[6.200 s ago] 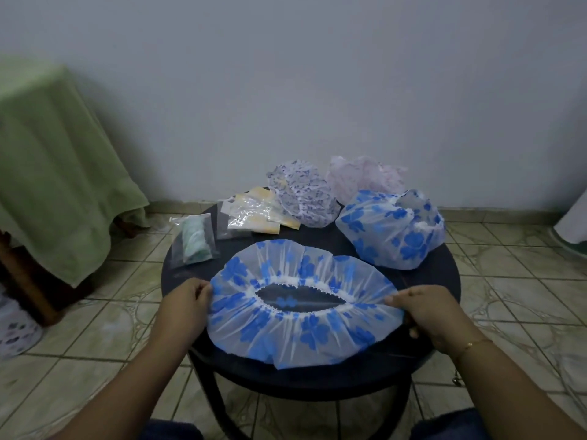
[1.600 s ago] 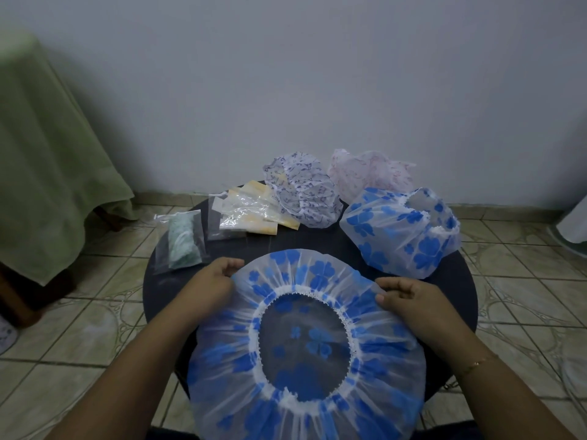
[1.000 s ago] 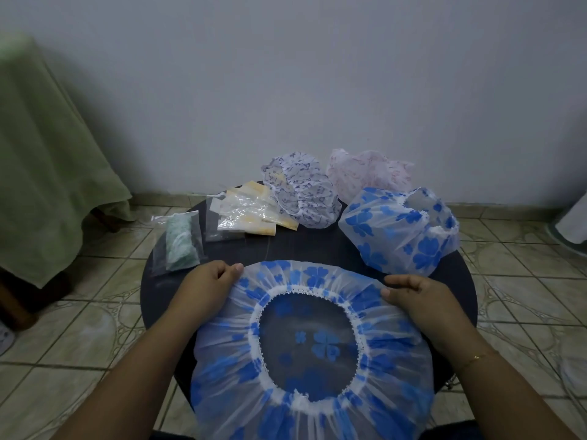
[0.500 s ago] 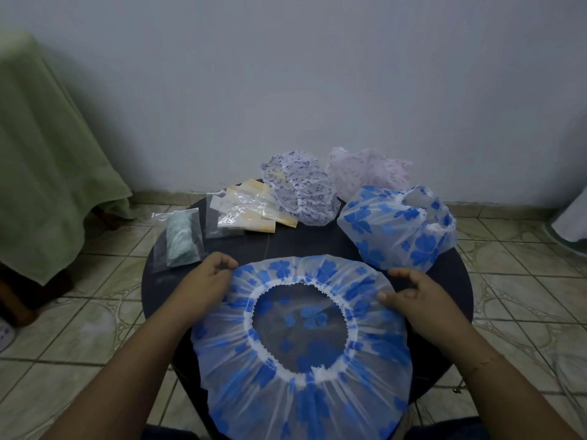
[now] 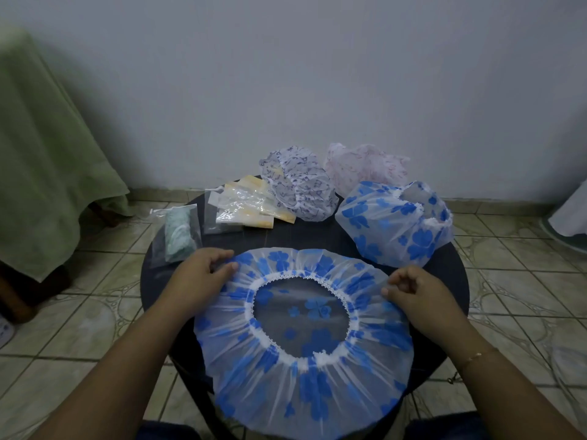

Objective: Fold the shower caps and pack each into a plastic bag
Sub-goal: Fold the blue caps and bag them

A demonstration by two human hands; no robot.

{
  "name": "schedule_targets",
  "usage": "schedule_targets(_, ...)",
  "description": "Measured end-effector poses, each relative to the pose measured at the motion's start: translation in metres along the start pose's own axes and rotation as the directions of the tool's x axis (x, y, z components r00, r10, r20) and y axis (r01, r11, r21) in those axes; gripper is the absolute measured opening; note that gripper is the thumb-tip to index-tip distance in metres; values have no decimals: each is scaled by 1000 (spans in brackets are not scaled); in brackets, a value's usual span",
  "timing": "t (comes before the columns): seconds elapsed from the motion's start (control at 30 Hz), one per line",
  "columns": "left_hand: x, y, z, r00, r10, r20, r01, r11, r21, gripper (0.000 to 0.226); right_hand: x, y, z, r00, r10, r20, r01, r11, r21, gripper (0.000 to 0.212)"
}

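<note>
A clear shower cap with blue flowers lies spread flat, opening up, on the round dark table; its near part hangs over the front edge. My left hand pinches the cap's left rim. My right hand pinches its right rim. Behind it sit a second blue-flowered cap, a purple-patterned cap and a pink cap. Empty plastic bags lie at the back left. A bag holding a folded green cap rests at the table's left edge.
A green cloth drapes over furniture at the left. The wall stands close behind the table. Tiled floor surrounds it. A white object shows at the right edge.
Both hands have drawn the cap's rim further apart and laid it flatter on the table; the opening looks wider and more oval than half a second ago.
</note>
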State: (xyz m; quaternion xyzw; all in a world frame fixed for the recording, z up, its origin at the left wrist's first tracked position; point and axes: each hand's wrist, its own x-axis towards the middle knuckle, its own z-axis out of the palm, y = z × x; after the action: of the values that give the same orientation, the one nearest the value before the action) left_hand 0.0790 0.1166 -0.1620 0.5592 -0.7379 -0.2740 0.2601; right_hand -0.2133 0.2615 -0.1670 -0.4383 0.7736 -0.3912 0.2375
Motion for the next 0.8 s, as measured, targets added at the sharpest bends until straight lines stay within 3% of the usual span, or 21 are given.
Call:
schedule_targets(0.07,-5,1,-4,988,112,-104,-103,991,90,31,-3,1,0,987,-128,-99,109,979,-174,6)
schedule_targets(0.13,-16,5,-9,961,231,-149,-201,961,191,27,-8,2,1,921,-346,-179,276,904,-327,5)
schedule_targets(0.2,-32,11,-12,945,322,-51,-293,909,295,38,-15,1,3,863,-490,-119,415,824,-386,25)
schedule_targets(0.23,-40,14,-12,941,337,40,-331,883,334,55,-17,-1,5,865,-501,-25,452,801,-393,38)
schedule_targets(0.33,-59,10,-4,913,229,339,-365,829,424,114,-23,-3,12,898,-299,324,431,751,-500,56)
schedule_targets(0.37,-63,5,-2,897,181,403,-363,823,438,121,-23,-2,12,898,-201,391,404,726,-556,56)
schedule_targets(0.43,-66,-8,1,867,127,482,-365,819,442,116,-22,3,12,892,-79,445,367,702,-610,66)
schedule_targets(0.57,-64,-21,1,852,146,502,-402,796,452,104,-21,11,11,878,-37,476,376,669,-641,117)
schedule_targets(0.63,-64,-25,2,862,180,474,-408,801,437,104,-23,11,11,875,-56,481,385,682,-621,98)
schedule_targets(0.73,-64,-28,0,897,256,360,-368,883,291,102,-27,8,7,890,-187,415,381,805,-454,61)
schedule_targets(0.8,-69,-23,-9,925,302,231,-344,924,169,70,-31,7,-1,905,-306,296,386,884,-263,44)
